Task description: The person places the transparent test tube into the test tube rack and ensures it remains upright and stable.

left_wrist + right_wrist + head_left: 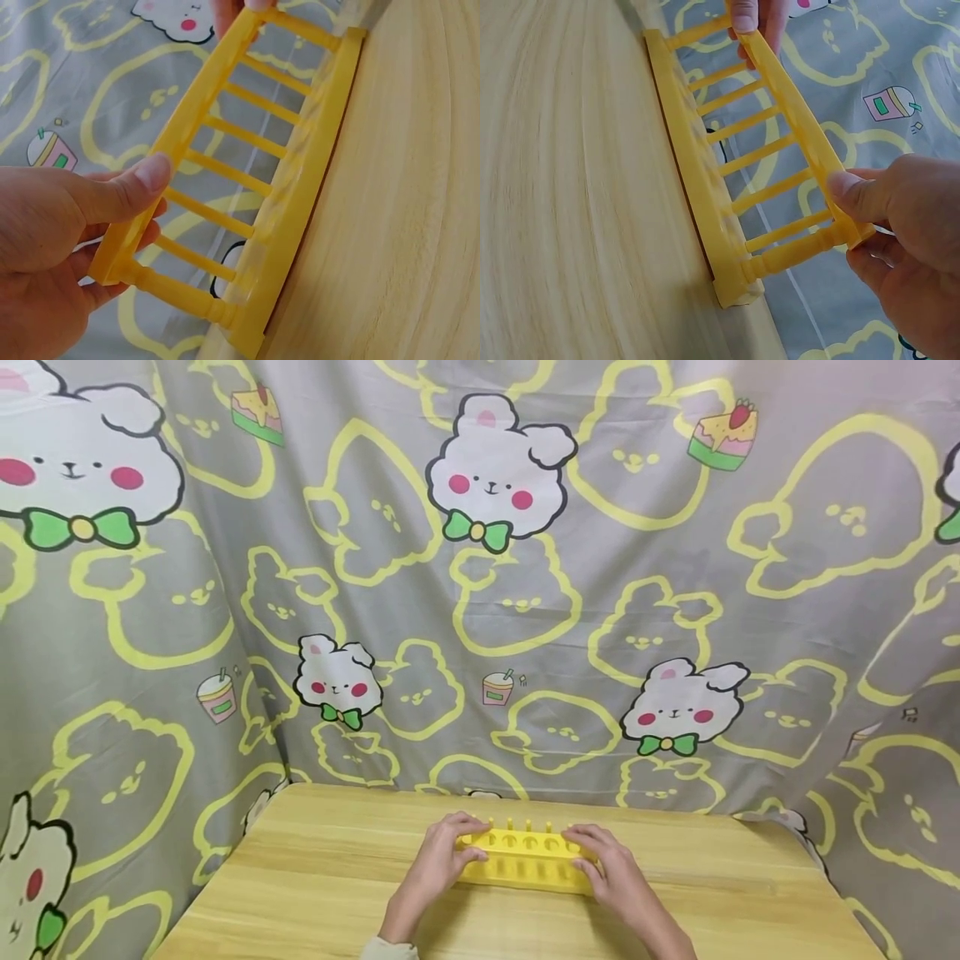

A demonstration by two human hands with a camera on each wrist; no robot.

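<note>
A yellow test tube rack (521,868) stands upright on the wooden table, with round holes along its top plate and a row of pegs at its far side. My left hand (438,858) grips the left end of the top plate, thumb on the near edge and fingers round the far side. At the opposite end, my right hand (611,868) holds the plate the same way. The left wrist view shows the left thumb (154,174) pressed against the plate's edge. Turned end posts join the top plate to the rack's base (694,172).
Around the rack spreads a light wood-grain table (315,860). To the right of the right hand lies a faint, clear, thin rod-like thing (720,882). A grey curtain (405,610) printed with rabbits hangs behind the table and along both sides.
</note>
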